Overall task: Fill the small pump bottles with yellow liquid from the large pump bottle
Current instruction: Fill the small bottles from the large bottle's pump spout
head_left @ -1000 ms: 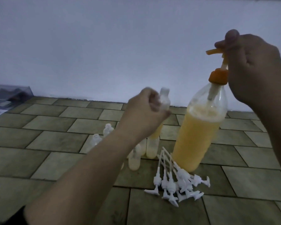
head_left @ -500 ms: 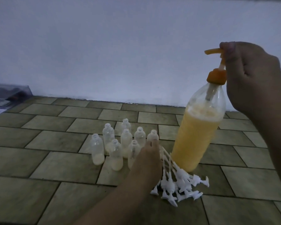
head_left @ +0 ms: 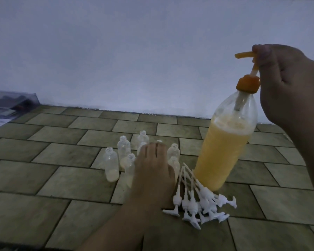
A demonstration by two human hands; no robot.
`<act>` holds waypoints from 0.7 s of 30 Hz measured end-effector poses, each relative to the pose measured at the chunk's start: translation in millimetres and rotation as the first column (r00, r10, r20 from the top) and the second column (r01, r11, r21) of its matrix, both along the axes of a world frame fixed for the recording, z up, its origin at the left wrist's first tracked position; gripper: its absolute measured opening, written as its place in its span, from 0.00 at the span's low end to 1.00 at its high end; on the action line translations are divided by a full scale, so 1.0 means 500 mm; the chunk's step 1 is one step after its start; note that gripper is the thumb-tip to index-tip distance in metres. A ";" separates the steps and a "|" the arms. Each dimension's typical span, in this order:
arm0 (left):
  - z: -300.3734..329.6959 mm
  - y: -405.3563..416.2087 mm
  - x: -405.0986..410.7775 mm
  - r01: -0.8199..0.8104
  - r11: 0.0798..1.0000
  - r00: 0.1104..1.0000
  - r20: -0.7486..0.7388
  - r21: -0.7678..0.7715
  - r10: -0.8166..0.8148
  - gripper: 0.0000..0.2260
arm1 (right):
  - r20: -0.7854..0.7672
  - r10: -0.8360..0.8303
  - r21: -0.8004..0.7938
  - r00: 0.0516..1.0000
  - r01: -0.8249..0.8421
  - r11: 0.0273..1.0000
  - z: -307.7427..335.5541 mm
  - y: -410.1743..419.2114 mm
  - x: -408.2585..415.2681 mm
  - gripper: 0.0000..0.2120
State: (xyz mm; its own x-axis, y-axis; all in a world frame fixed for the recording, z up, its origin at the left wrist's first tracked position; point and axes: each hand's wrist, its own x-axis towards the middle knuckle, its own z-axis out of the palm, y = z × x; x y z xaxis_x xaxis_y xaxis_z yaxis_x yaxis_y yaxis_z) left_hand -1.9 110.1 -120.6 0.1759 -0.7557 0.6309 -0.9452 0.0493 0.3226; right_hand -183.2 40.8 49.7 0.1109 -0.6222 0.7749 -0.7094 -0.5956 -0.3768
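The large pump bottle (head_left: 223,154) stands tilted on the tiled floor, about two-thirds full of yellow liquid. My right hand (head_left: 288,87) is closed around its orange pump head (head_left: 243,55), thumb on top, and the pump stem is raised. Several small clear bottles (head_left: 111,163) stand uncapped in a cluster to the left, some with a little pale liquid at the bottom. My left hand (head_left: 152,165) lies over the right part of that cluster, fingers pointing away and covering a few bottles. What is under its palm is hidden.
Several white pump caps with long tubes (head_left: 198,205) lie in a heap in front of the large bottle, just right of my left wrist. A clear box (head_left: 11,104) sits at the far left by the white wall (head_left: 134,51).
My left hand, which held a small bottle up near the spout, came down and moved forward over the bottle cluster. My right hand stays on the pump head.
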 end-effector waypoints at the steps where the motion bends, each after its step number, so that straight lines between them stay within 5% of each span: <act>1: 0.001 0.005 0.012 -0.053 0.998 0.998 0.017 0.020 0.053 0.17 | -0.002 -0.010 0.000 1.000 0.010 1.000 -0.001 0.000 0.000 0.24; 9: -0.028 0.007 0.025 -0.173 0.962 0.980 0.138 0.211 0.146 0.27 | -0.005 -0.028 -0.007 1.000 0.028 1.000 -0.001 0.001 0.003 0.25; 21: -0.040 0.007 0.031 -0.074 0.959 0.997 0.012 0.274 0.074 0.20 | -0.018 0.031 -0.046 0.999 -0.032 0.998 -0.004 -0.013 -0.007 0.23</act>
State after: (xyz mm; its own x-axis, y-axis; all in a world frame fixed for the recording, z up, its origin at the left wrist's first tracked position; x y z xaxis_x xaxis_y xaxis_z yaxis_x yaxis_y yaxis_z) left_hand 13.8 113.8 -140.5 0.2373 -0.8843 0.4021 -0.9434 -0.1110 0.3126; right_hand -186.8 34.3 47.9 0.1434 -0.5817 0.8006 -0.6958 -0.6346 -0.3364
